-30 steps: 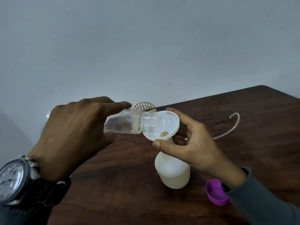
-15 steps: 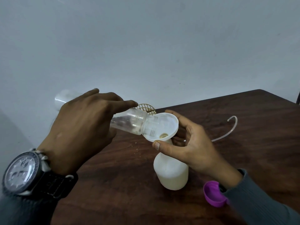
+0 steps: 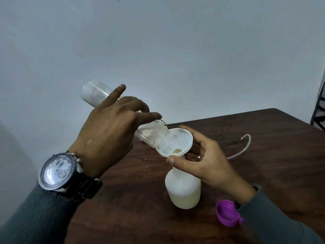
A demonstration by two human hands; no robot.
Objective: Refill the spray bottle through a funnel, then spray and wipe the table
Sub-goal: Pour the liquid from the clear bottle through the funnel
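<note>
Pouring now: left hand [image 3: 107, 136] grips the tipped clear bottle [image 3: 151, 134], right hand [image 3: 211, 166] pinches the funnel [image 3: 184, 138]. Next, it likely needs more tilt.

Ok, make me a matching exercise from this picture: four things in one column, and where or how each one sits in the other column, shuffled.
Things
1. clear bottle
2. funnel
3. purple cap
4. clear tube

Places or states
A. lying on the table, beyond the right hand
B. tilted, mouth in the funnel's bowl, gripped by the left hand
C. seated in the neck of the white spray bottle
D. lying on the table, nearest the camera

Pairs: 1-B, 2-C, 3-D, 4-A
</note>
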